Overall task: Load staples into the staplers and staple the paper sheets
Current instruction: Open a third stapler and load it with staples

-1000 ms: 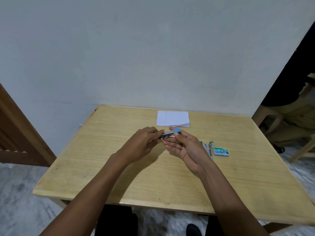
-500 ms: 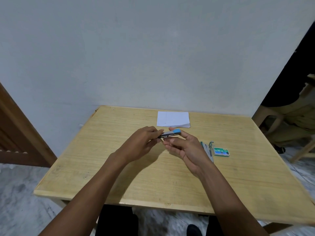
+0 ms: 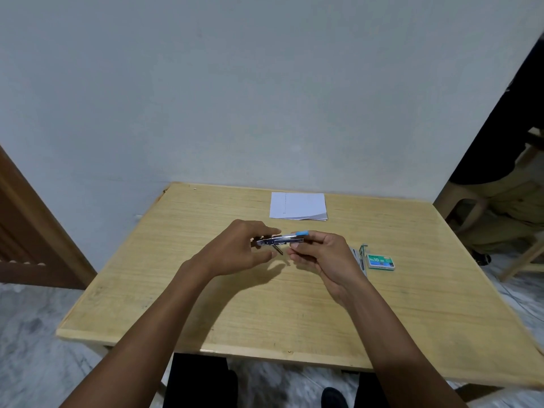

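A small metal stapler with a blue top is held above the middle of the wooden table. My right hand grips its blue end with curled fingers. My left hand pinches its metal front end, where a thin rod hangs down. A stack of white paper sheets lies at the table's far edge. A green staple box lies to the right of my right hand.
An opened grey and green packet lies between my right hand and the staple box. A person sits on a chair past the table's right side. A brown wooden door frame stands at the left.
The stapler's metal part has been drawn out to the left, and a thin rod now hangs from it. My right hand has turned from palm-up to gripping the blue end.
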